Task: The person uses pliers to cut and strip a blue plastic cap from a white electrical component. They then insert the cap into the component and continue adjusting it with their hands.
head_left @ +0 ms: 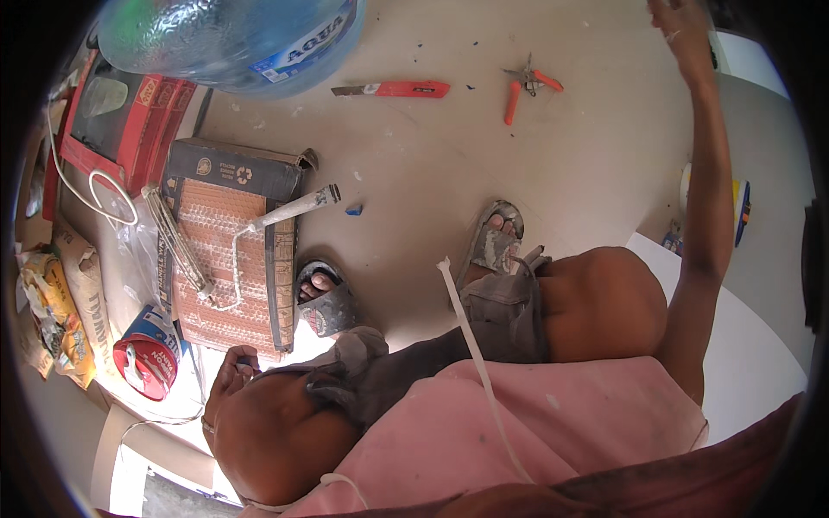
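My left hand rests beside my bent left knee with its fingers curled. A small bluish bit shows at the fingertips, too small to name. Near that hand stands a blue-and-red paint can. My right arm stretches far forward and to the right. The right hand is partly cut off by the upper edge, so its grip is hidden. On the floor ahead lie a red utility knife with its blade out and orange-handled pliers.
A paint roller lies across a flat cardboard box on my left. Behind it are a red case, a white cord and a large blue water bottle. A yellow bag lies far left, and a white tub stands right.
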`<action>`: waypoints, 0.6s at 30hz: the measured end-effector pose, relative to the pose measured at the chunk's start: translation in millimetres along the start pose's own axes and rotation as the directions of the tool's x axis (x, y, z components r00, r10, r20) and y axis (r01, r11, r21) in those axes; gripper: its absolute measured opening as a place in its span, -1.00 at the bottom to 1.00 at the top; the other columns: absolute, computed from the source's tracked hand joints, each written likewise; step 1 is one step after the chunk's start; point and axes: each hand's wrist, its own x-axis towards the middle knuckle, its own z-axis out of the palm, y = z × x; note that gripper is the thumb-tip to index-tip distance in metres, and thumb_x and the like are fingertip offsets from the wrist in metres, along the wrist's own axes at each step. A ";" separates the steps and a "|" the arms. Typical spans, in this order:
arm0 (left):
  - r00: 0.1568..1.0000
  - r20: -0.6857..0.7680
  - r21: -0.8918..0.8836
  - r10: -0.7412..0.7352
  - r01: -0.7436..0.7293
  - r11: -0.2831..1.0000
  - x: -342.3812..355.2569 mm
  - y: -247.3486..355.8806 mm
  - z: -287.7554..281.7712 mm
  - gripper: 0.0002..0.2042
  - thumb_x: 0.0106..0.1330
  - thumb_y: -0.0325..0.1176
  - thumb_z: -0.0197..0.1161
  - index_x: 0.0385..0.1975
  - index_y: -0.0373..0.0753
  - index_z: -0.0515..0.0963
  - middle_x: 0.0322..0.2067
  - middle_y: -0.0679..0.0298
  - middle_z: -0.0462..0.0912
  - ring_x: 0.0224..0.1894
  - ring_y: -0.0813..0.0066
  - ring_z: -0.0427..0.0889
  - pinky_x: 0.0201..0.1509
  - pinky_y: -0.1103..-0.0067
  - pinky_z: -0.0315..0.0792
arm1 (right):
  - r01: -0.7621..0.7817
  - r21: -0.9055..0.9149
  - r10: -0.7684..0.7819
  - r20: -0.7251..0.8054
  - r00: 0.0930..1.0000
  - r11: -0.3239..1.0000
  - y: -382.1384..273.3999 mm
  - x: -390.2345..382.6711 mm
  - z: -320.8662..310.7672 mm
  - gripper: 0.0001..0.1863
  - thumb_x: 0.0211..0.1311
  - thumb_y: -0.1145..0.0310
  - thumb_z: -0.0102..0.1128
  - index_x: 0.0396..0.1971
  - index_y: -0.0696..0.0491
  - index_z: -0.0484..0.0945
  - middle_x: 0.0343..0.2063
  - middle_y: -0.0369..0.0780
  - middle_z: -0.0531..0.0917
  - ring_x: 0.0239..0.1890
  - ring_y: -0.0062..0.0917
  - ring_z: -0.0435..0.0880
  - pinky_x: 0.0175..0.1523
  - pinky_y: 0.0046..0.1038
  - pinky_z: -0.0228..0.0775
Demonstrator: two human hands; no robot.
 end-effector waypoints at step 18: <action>0.813 0.518 0.035 0.267 -0.332 0.943 160.8 255.1 302.9 -0.67 0.45 -0.46 0.26 0.17 -0.37 0.49 -0.12 0.19 0.71 -0.05 0.33 0.77 0.01 0.47 0.70 | -0.406 -0.390 0.539 0.340 0.771 0.826 130.3 -178.0 204.9 -0.23 0.18 -0.12 0.34 0.23 0.10 0.41 0.09 -0.06 0.48 0.19 -0.19 0.49 0.07 -0.07 0.56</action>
